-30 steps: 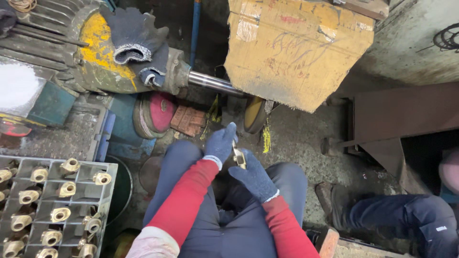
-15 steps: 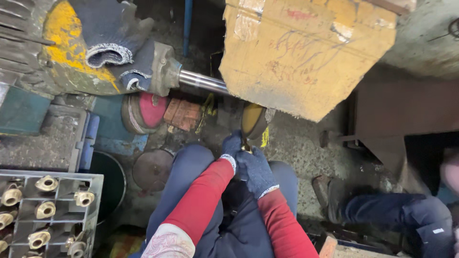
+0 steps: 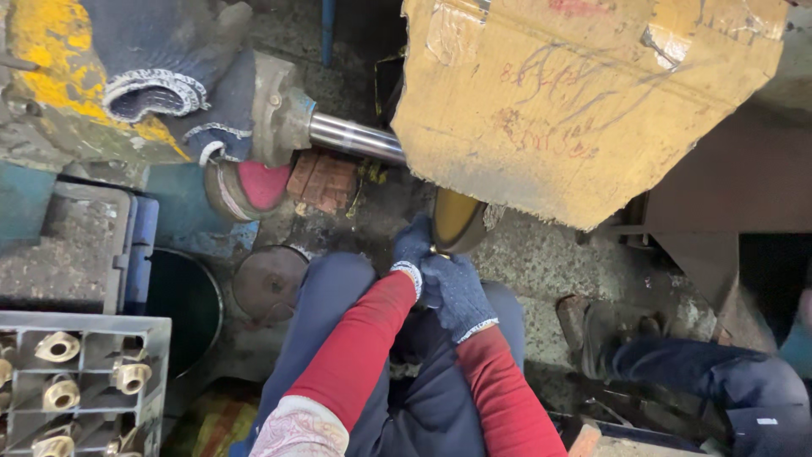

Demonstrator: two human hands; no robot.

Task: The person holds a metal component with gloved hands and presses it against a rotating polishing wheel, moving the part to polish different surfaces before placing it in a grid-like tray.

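Far left, grey plastic crate point(image 3: 93, 326) at the bottom-left corner, cells w/ dull brass fittings point(image 3: 57, 347), rounded and cast-looking. Above it a yellow-painted motor housing point(image 3: 42, 51) w/ knit gloves point(image 3: 161, 76) draped on top, then a polished steel shaft point(image 3: 351, 137) running right under a big scuffed cardboard guard point(image 3: 584, 101). Centre now: left hand point(image 3: 412, 247) and right hand point(image 3: 457, 292), both in blue knit gloves, red sleeves, pressed together right at the lower edge of the mustard-coloured buffing wheel point(image 3: 455, 218). Both fists closed tight around a small workpiece point(image 3: 440, 252), barely a brass glint showing, can't tell its shape. Looks like the polishing step, piece held to the wheel; next calls for steady pressure, prob. turning it w/o slipping. Right: another person's dark trouser leg point(image 3: 702, 372) on gritty concrete floor point(image 3: 541, 262).
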